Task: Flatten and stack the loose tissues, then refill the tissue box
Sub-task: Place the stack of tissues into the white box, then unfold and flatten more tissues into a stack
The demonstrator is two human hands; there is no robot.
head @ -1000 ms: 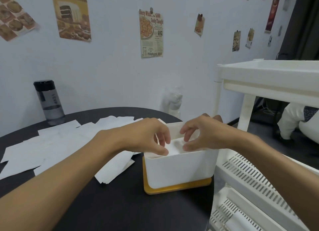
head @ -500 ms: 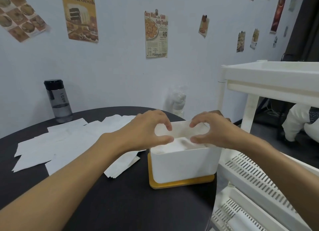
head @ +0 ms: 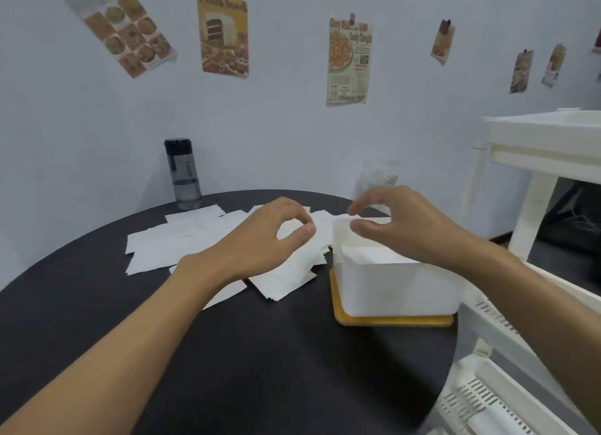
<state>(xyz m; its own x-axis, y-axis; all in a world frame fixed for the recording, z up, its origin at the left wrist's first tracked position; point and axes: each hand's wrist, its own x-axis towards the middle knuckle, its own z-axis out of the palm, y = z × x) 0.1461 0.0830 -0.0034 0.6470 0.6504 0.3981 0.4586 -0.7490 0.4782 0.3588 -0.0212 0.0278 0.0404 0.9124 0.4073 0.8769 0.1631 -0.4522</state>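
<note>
The tissue box point(head: 393, 288) sits open-topped at the table's right edge, the right hand point(head: 406, 229) spread empty above it, the left hand point(head: 270, 239), loosely curled and empty, nearer the loose tissues point(head: 195, 239) lying leftward of the box.

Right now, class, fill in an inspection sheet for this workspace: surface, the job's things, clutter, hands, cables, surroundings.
Surface: round dark table.
Job's things: white plastic tissue box, open-topped, standing on a yellow lid, tissues inside; loose white tissues spread flat and overlapping left of it.
Clutter: grey water bottle with black cap at the table's back edge.
Hands: left hand over the loose tissues, right hand over the box; both empty, fingers curled.
Cables: nothing seen clearly.
Surroundings: white slatted shelf cart on the right; recipe posters on the wall.
</note>
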